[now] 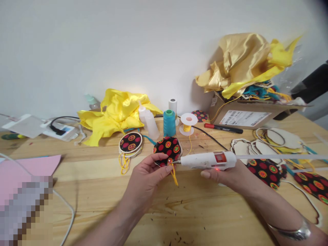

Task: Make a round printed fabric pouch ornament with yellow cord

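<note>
My left hand [151,174] pinches a small black fabric-covered piece [166,148] with red, green and orange flower dots, lifted in front of me. A yellow cord [174,176] hangs from its lower edge by my thumb. My right hand [225,176] is wrapped round a white hot glue gun [205,160] with a red-lit window. The gun's metal nozzle reaches the lower right edge of the fabric piece, beside the cord; whether it touches is too small to tell. A clear glue stick [271,156] juts from the gun's back.
Behind stand a teal thread cone [169,124], a white squeeze bottle [151,126] and a yellow thread spool [188,128]. Left are yellow satin [115,109] and a round patterned piece [130,142]. Right are a cardboard box [222,116], a marker [223,128] and patterned fabric [263,173].
</note>
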`<control>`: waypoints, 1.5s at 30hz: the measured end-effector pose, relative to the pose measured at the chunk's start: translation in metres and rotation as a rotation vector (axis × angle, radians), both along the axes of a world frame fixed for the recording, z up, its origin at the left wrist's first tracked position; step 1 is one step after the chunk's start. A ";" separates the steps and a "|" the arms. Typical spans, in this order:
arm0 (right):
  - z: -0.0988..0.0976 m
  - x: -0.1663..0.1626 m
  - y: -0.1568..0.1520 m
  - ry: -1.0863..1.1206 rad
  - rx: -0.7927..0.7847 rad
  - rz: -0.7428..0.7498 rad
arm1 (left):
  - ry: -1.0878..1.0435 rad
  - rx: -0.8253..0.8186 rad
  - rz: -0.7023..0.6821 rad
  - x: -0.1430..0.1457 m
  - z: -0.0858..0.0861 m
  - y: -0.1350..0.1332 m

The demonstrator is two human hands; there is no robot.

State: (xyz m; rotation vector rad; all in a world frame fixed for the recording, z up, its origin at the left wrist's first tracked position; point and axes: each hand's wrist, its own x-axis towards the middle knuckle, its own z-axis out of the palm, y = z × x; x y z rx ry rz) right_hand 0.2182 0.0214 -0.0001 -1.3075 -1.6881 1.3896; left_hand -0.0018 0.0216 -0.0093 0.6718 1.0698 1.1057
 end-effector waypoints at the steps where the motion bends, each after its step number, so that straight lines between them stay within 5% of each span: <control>1: 0.000 0.000 -0.001 -0.008 0.000 -0.007 | -0.001 0.000 0.002 0.000 0.000 0.000; 7: 0.004 -0.002 -0.003 -0.030 -0.016 -0.085 | -0.007 -0.006 0.006 0.002 0.001 0.000; 45: 0.009 0.000 -0.003 0.000 0.056 -0.014 | 0.030 0.006 -0.010 0.001 0.000 -0.001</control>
